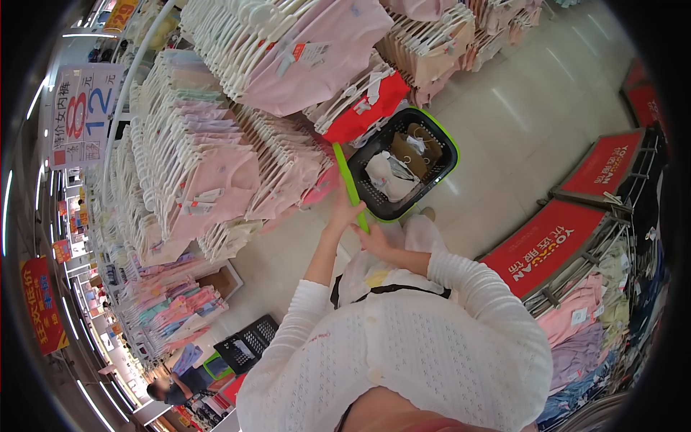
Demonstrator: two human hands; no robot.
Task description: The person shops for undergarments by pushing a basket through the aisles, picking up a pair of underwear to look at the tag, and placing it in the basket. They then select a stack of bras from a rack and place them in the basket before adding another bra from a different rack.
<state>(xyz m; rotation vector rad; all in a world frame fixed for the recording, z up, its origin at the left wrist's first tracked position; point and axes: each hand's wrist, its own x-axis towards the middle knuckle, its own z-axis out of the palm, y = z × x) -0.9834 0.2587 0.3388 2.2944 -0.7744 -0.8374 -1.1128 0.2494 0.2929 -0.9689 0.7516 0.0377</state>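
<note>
A black shopping basket (374,198) with a green rim and a green handle (345,173) is in front of my body. My left hand (347,210) and my right hand (373,241) are both closed on the green handle, one above the other near its lower end. Inside the basket lie a white garment (389,176) and brown items (414,150) with hangers. Beside the basket a red garment (368,108) hangs on the rack.
Racks of pink underwear (216,183) on white hangers stand at the left. Red signboards (543,248) top garment racks at the right. A price sign (85,115) hangs far left. Another basket (248,344) and a person (180,387) are at the lower left.
</note>
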